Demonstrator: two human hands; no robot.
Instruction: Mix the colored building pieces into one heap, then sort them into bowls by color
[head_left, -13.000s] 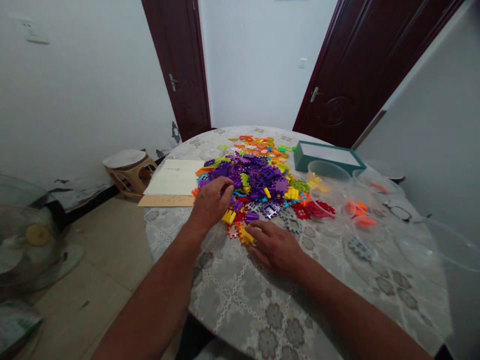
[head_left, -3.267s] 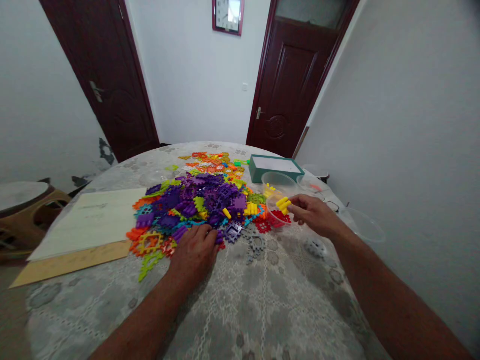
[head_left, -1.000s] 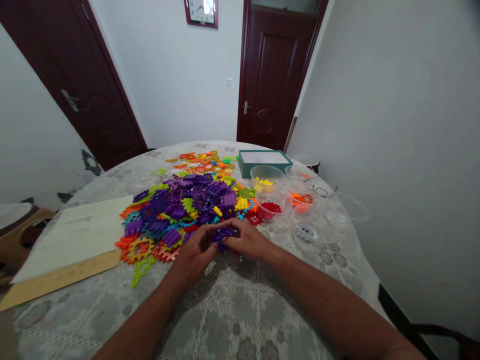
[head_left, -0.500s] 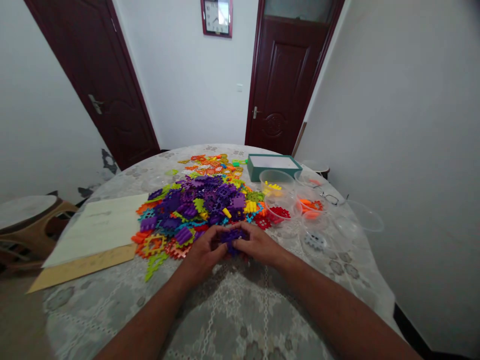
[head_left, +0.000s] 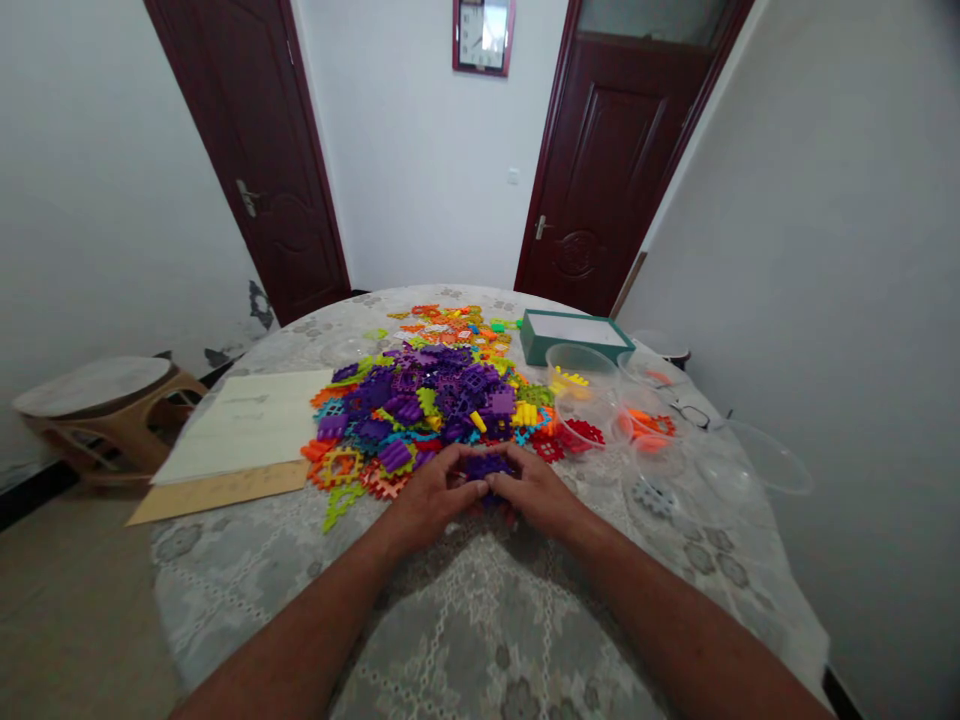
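Observation:
A heap of plastic interlocking pieces (head_left: 442, 390), mostly purple with orange, yellow, green and red ones, covers the middle of a round table (head_left: 480, 620) with a lace-patterned cloth. My left hand (head_left: 427, 495) and my right hand (head_left: 536, 492) meet at the heap's near edge. Both have their fingers closed around a small bunch of purple pieces (head_left: 486, 465) held between them, just above the cloth.
Clear plastic bowls stand to the right: one with yellow pieces (head_left: 577, 372), one with red pieces (head_left: 586, 428), one with orange pieces (head_left: 651, 425), and an empty one (head_left: 772, 458). A teal box (head_left: 574, 333) lies behind them. A paper sheet on a board (head_left: 244, 440) lies left. A stool (head_left: 105, 400) stands beside the table.
My right hand left the bowls and joined the left one over the purple pieces. Over the last second the hands stay together; only the camera view shifted.

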